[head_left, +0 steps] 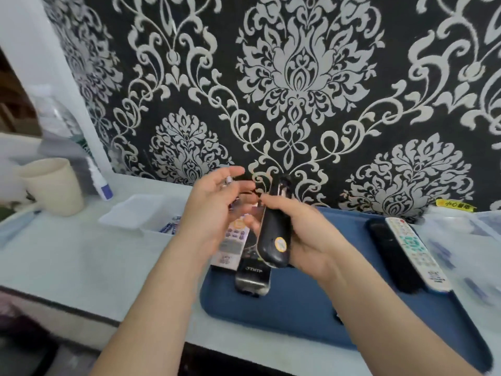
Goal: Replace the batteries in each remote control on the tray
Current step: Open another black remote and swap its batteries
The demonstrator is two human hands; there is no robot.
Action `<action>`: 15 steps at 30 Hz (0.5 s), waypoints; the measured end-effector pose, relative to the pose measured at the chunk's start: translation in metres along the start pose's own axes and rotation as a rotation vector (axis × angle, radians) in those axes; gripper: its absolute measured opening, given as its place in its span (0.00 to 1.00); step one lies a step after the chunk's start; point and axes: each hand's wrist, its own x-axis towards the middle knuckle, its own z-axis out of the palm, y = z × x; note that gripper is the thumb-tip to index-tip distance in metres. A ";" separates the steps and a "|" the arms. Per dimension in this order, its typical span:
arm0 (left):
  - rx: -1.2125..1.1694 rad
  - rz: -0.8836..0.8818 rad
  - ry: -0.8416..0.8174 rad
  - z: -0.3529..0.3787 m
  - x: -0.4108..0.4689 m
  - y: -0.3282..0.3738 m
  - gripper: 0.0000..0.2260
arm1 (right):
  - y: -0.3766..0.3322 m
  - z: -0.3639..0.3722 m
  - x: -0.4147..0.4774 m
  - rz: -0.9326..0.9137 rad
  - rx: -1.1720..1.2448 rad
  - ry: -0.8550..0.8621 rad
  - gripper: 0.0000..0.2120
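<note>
My right hand grips a black remote above the blue tray, back side up, with a round orange sticker near its lower end and its battery bay open at the top. My left hand is raised just left of it, fingers curled around a small battery near the fingertips. Under my hands a white remote and a black-and-silver remote lie on the tray. At the tray's right side rest a black remote and a white remote with coloured buttons.
A clear plastic box with batteries stands left of the tray. A beige cup and a plastic bottle are at the far left. More batteries lie on the counter right of the tray. The patterned wall is close behind.
</note>
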 end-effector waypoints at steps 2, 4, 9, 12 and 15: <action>0.585 0.208 0.207 -0.027 0.011 -0.002 0.13 | 0.007 0.015 0.008 -0.009 -0.054 0.041 0.04; 0.962 0.270 0.319 -0.050 0.018 -0.005 0.14 | 0.011 0.020 0.012 -0.013 -0.090 0.054 0.06; 1.188 0.084 0.226 -0.071 0.028 -0.016 0.16 | 0.010 0.014 0.009 0.025 -0.068 0.055 0.12; 1.092 0.282 0.286 -0.046 0.020 -0.011 0.14 | 0.001 -0.004 0.000 0.032 -0.058 0.072 0.20; 0.723 0.287 0.086 -0.002 0.003 -0.010 0.13 | -0.012 -0.020 -0.015 0.014 -0.031 0.079 0.13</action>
